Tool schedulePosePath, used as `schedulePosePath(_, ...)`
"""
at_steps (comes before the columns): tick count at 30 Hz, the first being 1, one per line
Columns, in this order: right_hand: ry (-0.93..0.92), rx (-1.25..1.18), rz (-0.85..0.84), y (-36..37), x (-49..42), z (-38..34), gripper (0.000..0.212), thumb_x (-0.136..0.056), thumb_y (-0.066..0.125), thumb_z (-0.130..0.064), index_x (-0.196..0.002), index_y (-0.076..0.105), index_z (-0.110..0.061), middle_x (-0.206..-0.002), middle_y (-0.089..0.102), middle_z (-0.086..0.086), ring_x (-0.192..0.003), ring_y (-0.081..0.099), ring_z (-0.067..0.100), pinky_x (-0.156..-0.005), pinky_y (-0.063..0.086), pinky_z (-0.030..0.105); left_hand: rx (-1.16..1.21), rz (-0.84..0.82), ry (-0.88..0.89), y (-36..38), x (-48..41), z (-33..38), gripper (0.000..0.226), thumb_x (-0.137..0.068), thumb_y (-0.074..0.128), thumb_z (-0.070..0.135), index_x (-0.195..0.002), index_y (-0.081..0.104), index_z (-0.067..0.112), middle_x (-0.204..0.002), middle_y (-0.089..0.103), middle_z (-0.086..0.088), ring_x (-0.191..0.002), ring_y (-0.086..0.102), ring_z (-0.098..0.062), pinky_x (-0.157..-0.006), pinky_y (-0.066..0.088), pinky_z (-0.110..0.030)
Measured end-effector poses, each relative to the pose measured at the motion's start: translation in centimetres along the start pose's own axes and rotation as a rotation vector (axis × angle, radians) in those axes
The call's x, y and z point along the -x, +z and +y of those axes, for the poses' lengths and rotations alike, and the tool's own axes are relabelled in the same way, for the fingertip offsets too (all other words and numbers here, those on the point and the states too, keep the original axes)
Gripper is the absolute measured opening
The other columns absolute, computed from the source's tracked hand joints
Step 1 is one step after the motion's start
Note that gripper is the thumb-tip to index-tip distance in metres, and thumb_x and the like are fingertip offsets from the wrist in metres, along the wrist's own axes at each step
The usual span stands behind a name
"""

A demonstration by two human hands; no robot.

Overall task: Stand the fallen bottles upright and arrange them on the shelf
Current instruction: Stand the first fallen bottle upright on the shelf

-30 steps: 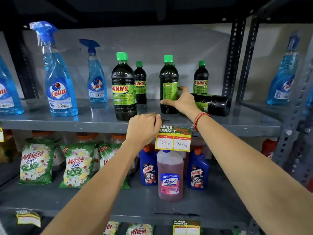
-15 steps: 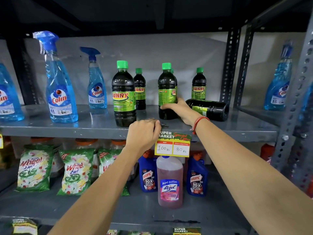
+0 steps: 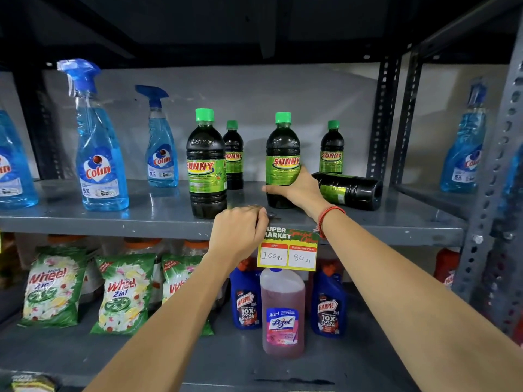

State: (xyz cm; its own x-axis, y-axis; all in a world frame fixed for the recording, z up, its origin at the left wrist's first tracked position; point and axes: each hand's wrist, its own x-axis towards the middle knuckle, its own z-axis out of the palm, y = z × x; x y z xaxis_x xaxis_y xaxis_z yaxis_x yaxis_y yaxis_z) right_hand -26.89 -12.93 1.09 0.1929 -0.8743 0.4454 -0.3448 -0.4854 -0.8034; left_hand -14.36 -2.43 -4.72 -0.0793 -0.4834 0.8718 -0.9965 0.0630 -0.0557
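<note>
Dark Sunny bottles with green caps and green labels stand on the grey metal shelf [image 3: 158,219]. My right hand [image 3: 301,190] grips the lower body of an upright front bottle [image 3: 283,157], its label facing me. Another upright bottle [image 3: 206,165] stands front left of it, with two smaller-looking ones behind, a back left bottle [image 3: 233,154] and a back right bottle [image 3: 331,149]. One fallen bottle [image 3: 349,189] lies on its side right of my right hand, base toward me. My left hand [image 3: 239,233] is curled over the shelf's front edge.
Blue Colin spray bottles [image 3: 99,154] stand on the shelf's left part, and another [image 3: 464,154] on the neighbouring rack. A price tag [image 3: 288,250] hangs on the shelf edge. Below sit Wheel packets [image 3: 53,290], Harpic bottles [image 3: 246,301] and a Lizol bottle [image 3: 283,315]. Perforated uprights [image 3: 382,117] flank the right.
The bottle in my right hand has turned so its Sunny label now faces me. The left hand stays on the shelf edge. The view has tilted up a little.
</note>
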Motion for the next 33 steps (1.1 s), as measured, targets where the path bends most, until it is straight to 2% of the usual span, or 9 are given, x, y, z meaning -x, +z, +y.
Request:
schedulePosePath(2,-0.018,0.039,0.042,0.0,0.2,-0.1,0.092,-0.056,0.088,-0.048,-0.128,0.044,-0.012,-0.122,0.06,0.003,-0.111,0.055,0.019,-0.091,0.044,0.028,0.006,0.008,0.002,-0.1,0.0,0.0,0.049,-0.09,0.028,0.031,-0.071,0.07,0.013,-0.067,0.072,-0.002,-0.054,0.063,-0.024,-0.044,0.035,-0.025)
schedulePosePath(5,-0.002,-0.023,0.004,0.0,0.3,-0.1,0.091,-0.056,0.087,-0.051,-0.128,0.046,-0.014,-0.12,0.061,0.001,-0.11,0.057,0.018,-0.09,0.045,0.027,0.009,0.012,0.007,-0.2,0.0,0.1,0.047,-0.09,0.03,0.03,-0.072,0.07,0.013,-0.066,0.071,-0.001,-0.053,0.063,-0.022,-0.044,0.034,-0.024)
schedulePosePath(8,0.038,-0.125,-0.062,-0.3,0.4,-0.1,0.075,-0.059,0.088,-0.043,-0.121,0.053,-0.017,-0.113,0.065,-0.001,-0.109,0.06,0.019,-0.092,0.047,0.03,0.005,0.01,0.014,-0.2,0.0,0.1,0.047,-0.09,0.03,0.029,-0.072,0.069,0.013,-0.064,0.07,-0.001,-0.053,0.062,-0.022,-0.044,0.03,-0.023)
schedulePosePath(12,-0.027,-0.088,-0.013,-0.8,1.2,-0.3,0.056,-0.064,0.087,-0.038,-0.108,0.056,-0.024,-0.1,0.062,-0.005,-0.098,0.057,0.013,-0.085,0.043,0.023,-0.01,0.007,0.015,-0.2,0.0,0.1,0.048,-0.09,0.029,0.029,-0.07,0.069,0.012,-0.063,0.07,-0.001,-0.051,0.061,-0.023,-0.044,0.028,-0.023)
schedulePosePath(17,-0.047,-0.082,-0.001,-0.8,2.5,-0.4,0.074,-0.057,0.088,-0.047,-0.119,0.058,-0.02,-0.106,0.067,-0.006,-0.101,0.061,0.012,-0.075,0.043,0.017,-0.003,-0.016,0.016,-0.2,0.1,0.0,0.047,-0.091,0.03,0.028,-0.07,0.069,0.012,-0.065,0.071,-0.001,-0.052,0.062,-0.022,-0.042,0.032,-0.025)
schedulePosePath(23,-0.096,-0.079,0.073,-1.5,5.2,-0.6,0.076,-0.057,0.087,-0.048,-0.119,0.055,-0.017,-0.107,0.066,-0.006,-0.099,0.059,0.009,-0.081,0.043,0.02,-0.018,-0.017,0.017,-0.4,0.1,0.2,0.046,-0.091,0.03,0.028,-0.065,0.065,0.013,-0.059,0.067,-0.001,-0.048,0.058,-0.023,-0.043,0.024,-0.023)
schedulePosePath(29,-0.116,-0.072,0.085,-1.8,6.4,-1.1,0.08,-0.058,0.086,-0.05,-0.12,0.049,-0.015,-0.104,0.059,-0.009,-0.097,0.054,0.007,-0.079,0.041,0.019,-0.019,-0.047,0.028,-0.5,0.1,0.2,0.048,-0.09,0.028,0.028,-0.065,0.065,0.012,-0.059,0.066,-0.004,-0.046,0.057,-0.025,-0.041,0.025,-0.024)
schedulePosePath(33,-0.176,-0.113,0.037,-3.1,7.1,-1.2,0.076,-0.062,0.083,-0.051,-0.121,0.049,-0.017,-0.109,0.062,-0.008,-0.101,0.059,0.007,-0.084,0.048,0.021,0.091,-0.026,-0.036,-0.7,0.2,0.4,0.049,-0.091,0.026,0.032,-0.074,0.066,0.01,-0.068,0.069,-0.007,-0.056,0.062,-0.028,-0.045,0.032,-0.026)
